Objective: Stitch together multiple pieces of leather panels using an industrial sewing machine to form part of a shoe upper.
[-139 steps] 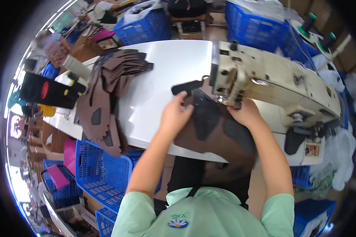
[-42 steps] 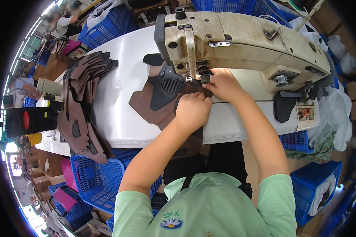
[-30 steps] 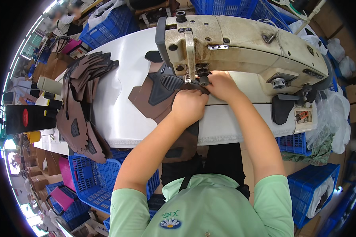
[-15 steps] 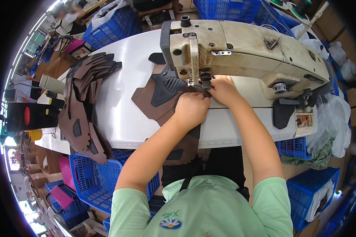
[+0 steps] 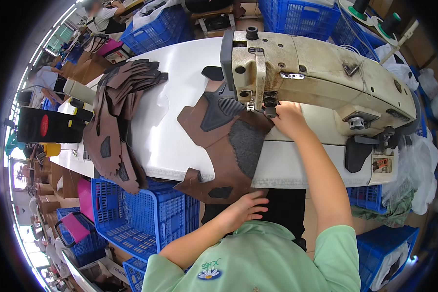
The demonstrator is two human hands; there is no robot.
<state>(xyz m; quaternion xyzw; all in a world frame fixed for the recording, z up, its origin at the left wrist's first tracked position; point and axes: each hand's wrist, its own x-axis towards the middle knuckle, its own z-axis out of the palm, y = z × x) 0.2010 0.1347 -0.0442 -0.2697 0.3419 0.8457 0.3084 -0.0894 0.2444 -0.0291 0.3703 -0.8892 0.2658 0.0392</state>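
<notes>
A brown panel [image 5: 224,163] with dark grey patches and a felt-like grey area lies on the white sewing table, its far part under the sewing machine [image 5: 321,78]. The panel's near end hangs over the table's front edge. My right hand [image 5: 289,121] is closed at the panel's right edge, close to the needle area; its fingertips are partly hidden by the machine head. Just below the panel's hanging end, my left hand [image 5: 246,210] is open, fingers apart, holding nothing.
A stack of similar brown pieces [image 5: 114,117] is draped at the table's left, beside a black machine part [image 5: 48,125]. Blue crates [image 5: 126,219] stand below the front edge and behind the table. Thread spools [image 5: 389,23] rise at the far right. Another person sits at the far left.
My left hand has left the panel beside the needle and come back toward my body, opening. My right hand stays by the needle. The whole view has shifted slightly.
</notes>
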